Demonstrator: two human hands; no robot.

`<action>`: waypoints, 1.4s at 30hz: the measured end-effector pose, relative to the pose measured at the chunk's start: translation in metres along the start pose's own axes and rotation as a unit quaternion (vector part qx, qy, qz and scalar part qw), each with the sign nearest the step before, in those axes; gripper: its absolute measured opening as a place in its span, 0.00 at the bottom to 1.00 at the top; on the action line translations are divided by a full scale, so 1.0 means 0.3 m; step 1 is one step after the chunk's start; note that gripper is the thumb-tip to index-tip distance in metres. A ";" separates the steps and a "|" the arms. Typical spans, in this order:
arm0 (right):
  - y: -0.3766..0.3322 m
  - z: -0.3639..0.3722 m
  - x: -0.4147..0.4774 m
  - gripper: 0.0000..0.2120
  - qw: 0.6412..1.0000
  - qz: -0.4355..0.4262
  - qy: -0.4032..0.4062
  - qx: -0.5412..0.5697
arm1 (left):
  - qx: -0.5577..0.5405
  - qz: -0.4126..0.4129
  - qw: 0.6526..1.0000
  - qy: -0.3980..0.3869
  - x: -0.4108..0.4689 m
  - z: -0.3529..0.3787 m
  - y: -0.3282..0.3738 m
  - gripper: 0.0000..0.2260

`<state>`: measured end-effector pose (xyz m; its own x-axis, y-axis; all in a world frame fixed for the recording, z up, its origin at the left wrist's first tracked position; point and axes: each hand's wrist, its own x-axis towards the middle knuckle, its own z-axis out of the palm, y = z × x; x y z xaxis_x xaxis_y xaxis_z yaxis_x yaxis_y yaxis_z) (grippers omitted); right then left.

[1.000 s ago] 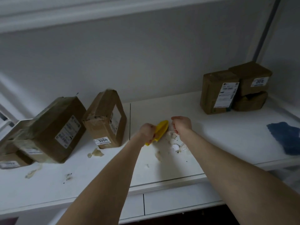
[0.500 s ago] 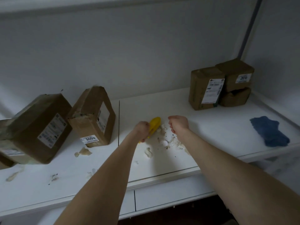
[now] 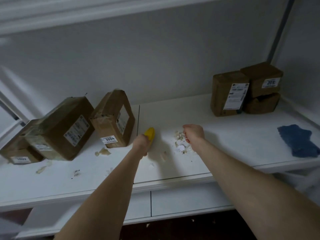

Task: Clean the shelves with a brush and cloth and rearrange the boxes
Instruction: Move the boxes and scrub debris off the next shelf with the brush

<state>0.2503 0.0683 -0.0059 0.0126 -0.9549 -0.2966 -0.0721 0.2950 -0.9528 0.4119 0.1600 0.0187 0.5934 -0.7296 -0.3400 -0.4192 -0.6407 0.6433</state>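
The left hand [image 3: 141,144], fingers gripping the brush [image 3: 150,135], is drawing back from the curled right hand [image 3: 193,134] guarding the scraps [image 3: 180,136] on the shelf [image 3: 233,135], probably readying another sweep; whether the right is holding any, I cannot tell.

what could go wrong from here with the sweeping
The yellow brush in the left hand could flick the scrap pile beside the right hand off the open front edge of the shelf. The brush is close to the box marked 3004 and might knock it. The loose scraps in front of that box could get missed.
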 end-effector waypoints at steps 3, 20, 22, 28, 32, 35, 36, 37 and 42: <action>0.013 0.003 -0.019 0.10 1.000 0.001 -0.001 -0.018 | -0.017 0.018 0.999 -0.041 -0.074 0.067 0.033 0.13; 0.015 0.031 -0.170 0.10 0.996 -0.008 -0.086 -0.001 | -0.046 -0.089 0.990 0.098 -0.213 0.008 -0.172 0.23; 0.024 0.003 -0.165 0.09 0.997 -0.011 -0.080 -0.007 | -0.065 -0.095 0.990 0.077 -0.219 0.046 -0.148 0.28; 0.034 -0.069 -0.139 0.10 0.998 -0.013 -0.064 -0.003 | -0.029 -0.021 0.999 0.006 -0.268 0.199 0.007 0.21; 0.012 -0.095 -0.127 0.10 0.999 -0.016 -0.046 -0.001 | -0.043 -0.002 0.999 -0.019 -0.260 0.198 0.056 0.16; -0.003 -0.106 -0.096 0.10 0.999 -0.019 -0.029 -0.004 | -0.025 0.006 0.999 0.021 -0.198 0.134 0.071 0.16; -0.003 -0.106 -0.087 0.09 0.999 -0.021 -0.027 -0.007 | -0.023 0.000 0.999 0.043 -0.166 0.108 0.056 0.17; -0.003 -0.109 -0.072 0.09 0.999 -0.021 -0.024 -0.009 | -0.027 -0.009 0.998 0.061 -0.134 0.086 0.043 0.18; 0.032 -0.127 -0.008 0.10 1.000 -0.011 0.000 -0.004 | 0.034 -0.033 0.998 0.049 -0.050 0.073 0.005 0.16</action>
<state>0.2115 0.0723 -0.0117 0.0152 -0.9613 -0.2752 -0.0803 0.2731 -0.9586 0.3876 0.1648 0.0097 0.6833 -0.6613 -0.3095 -0.4215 -0.7033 0.5724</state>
